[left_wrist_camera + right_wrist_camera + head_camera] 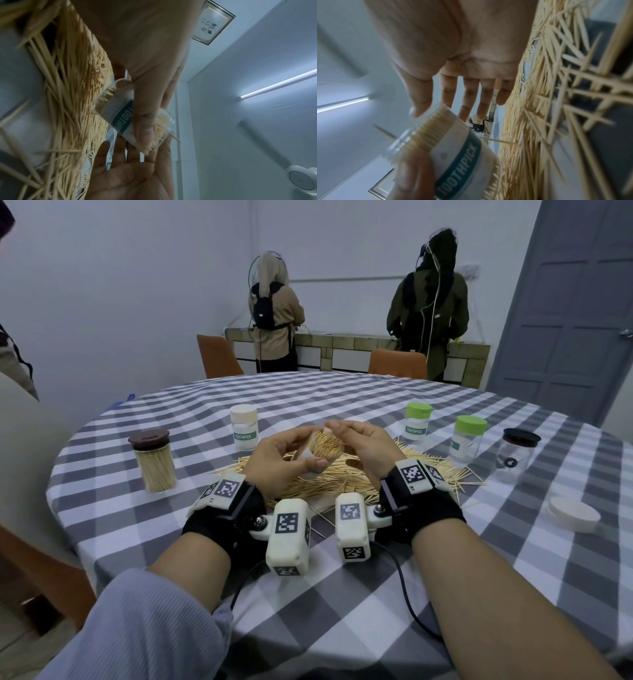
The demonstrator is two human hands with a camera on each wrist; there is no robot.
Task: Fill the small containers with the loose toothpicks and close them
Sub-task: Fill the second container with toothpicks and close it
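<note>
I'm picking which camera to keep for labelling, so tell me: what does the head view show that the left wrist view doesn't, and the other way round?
Only the head view shows the closed clear jars on the checked tablecloth: a brown-lidded jar full of toothpicks, two green-lidded jars, and a loose cream round lid.

Only the left wrist view shows the ceiling light strip and a framed picture.

Both show the left hand gripping the open clear TOOTHPICK-labelled container, the right hand at its mouth, and the loose toothpick pile.
</note>
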